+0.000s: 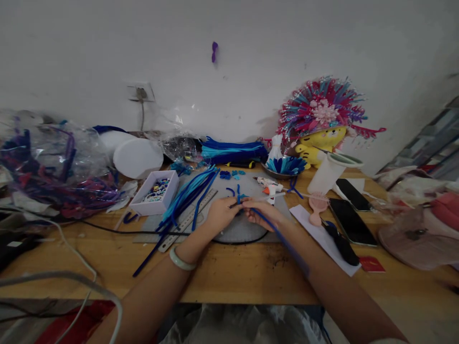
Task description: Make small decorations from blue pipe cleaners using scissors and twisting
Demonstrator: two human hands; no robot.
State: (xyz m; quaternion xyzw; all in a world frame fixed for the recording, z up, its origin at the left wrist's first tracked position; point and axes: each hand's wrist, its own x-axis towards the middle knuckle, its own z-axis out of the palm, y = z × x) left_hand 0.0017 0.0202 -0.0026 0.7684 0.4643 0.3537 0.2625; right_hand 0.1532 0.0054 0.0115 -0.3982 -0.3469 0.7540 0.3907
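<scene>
My left hand (223, 213) and my right hand (264, 213) meet over the grey mat (247, 233). Fingers of both are closed on blue pipe cleaners at the point where they meet. One long dark blue pipe cleaner (278, 234) trails from the right hand back across my right forearm. Short blue ends (238, 190) stick up above the fingertips. The exact joint between the pieces is hidden by my fingers. Left of the hands, a bundle of loose blue and turquoise pipe cleaners (188, 193) lies beside a metal ruler (186, 224).
A white box of beads (154, 193) stands left. Behind the mat lie small blue shapes (229, 175) and more pipe cleaners (233, 152). To the right are a glue gun (268, 186), a pink hairbrush (317, 208), phones (353, 222) and a yellow plush with a headdress (322, 141). A black cable (143, 232) crosses the mat.
</scene>
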